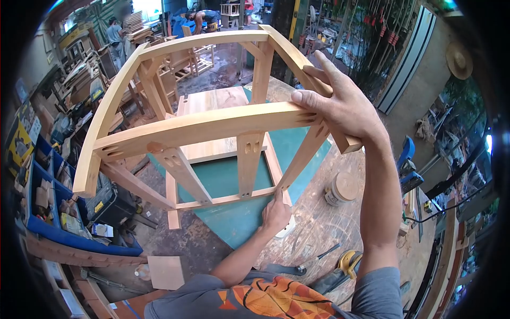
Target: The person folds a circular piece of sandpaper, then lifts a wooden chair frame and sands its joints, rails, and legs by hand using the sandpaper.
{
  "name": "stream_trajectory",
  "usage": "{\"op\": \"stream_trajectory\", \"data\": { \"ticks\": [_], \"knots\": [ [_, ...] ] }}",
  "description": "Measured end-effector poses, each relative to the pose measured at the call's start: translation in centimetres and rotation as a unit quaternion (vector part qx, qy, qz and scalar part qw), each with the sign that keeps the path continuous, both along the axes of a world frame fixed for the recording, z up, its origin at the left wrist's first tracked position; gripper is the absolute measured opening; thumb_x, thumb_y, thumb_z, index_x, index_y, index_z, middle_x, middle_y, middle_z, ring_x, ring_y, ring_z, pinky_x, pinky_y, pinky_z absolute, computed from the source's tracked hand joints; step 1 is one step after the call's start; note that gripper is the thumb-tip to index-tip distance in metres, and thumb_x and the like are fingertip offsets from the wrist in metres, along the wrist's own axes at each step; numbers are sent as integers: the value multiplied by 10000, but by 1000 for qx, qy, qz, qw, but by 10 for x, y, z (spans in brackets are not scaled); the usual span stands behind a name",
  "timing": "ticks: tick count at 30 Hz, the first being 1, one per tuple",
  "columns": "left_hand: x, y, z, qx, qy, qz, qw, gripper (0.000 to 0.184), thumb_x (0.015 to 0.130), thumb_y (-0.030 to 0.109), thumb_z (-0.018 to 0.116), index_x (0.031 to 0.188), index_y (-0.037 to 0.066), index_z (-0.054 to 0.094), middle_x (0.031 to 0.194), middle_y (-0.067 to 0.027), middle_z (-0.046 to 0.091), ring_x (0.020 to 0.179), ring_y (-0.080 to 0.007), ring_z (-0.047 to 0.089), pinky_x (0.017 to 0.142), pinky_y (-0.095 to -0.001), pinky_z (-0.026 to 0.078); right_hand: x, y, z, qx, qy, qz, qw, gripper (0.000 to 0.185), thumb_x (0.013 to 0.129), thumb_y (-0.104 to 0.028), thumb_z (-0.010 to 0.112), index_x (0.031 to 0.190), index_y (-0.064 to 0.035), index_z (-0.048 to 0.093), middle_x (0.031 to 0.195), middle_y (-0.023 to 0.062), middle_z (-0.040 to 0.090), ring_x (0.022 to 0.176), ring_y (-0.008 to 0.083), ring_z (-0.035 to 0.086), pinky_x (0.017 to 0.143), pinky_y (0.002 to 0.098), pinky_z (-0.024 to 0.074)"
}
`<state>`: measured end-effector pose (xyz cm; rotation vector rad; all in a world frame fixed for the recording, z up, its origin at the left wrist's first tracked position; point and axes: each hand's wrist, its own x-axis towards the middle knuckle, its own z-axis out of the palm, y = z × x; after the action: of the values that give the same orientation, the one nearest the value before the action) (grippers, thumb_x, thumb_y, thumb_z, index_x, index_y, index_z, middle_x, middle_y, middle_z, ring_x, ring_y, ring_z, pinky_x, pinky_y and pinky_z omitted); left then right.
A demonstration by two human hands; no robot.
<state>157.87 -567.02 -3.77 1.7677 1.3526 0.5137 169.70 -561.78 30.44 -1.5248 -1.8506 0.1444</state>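
Touching the wooden frame (207,125) two-handed, over the green sheet (234,226) on the bench (313,223), near the tub (342,189)! Draping the right hand (345,103) over its top corner (311,118), with thumb and fingers apart; putting the left hand (276,215) to its lower rail (226,199), with one finger out, can't tell if gripping.

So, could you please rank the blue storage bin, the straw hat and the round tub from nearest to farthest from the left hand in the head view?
From the left hand:
1. Round tub, on the worktop, to the right.
2. Blue storage bin, off to the left.
3. Straw hat, against the wall at upper right.
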Motion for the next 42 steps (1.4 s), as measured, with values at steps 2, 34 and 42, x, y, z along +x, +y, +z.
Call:
{"op": "stream_trajectory", "data": {
  "ticks": [2,34,42],
  "knots": [
    [0,-6,-11,42,-52,18,998,694,938,116,507,1561,-90,282,1360,-370,570,1097,-533,643,957,-557,524,-1,-2,1,-11,-4,-11,1000,1218,771,-654,805,1582,92,286,1465,344,521,1384,430,529,1168,473,411],
    [-2,0,-20,81,-82,77,990,579,924,99,567,1493,30,486,1305,-276,649,1085,-483,663,928,-545,539,-1,-2,3,-9,19,11,1000,1109,810,-528,823,1571,96,312,1458,302,556,1356,387,565,1133,420,438],
    [7,3,-40,151,-56,102,982,614,920,99,548,1520,9,452,1250,-272,667,1051,-470,680,922,-542,533,0,-2,2,-9,21,15,1000,1124,818,-574,809,1571,96,313,1445,319,557,1348,404,569,1129,431,441]
  ]
}}
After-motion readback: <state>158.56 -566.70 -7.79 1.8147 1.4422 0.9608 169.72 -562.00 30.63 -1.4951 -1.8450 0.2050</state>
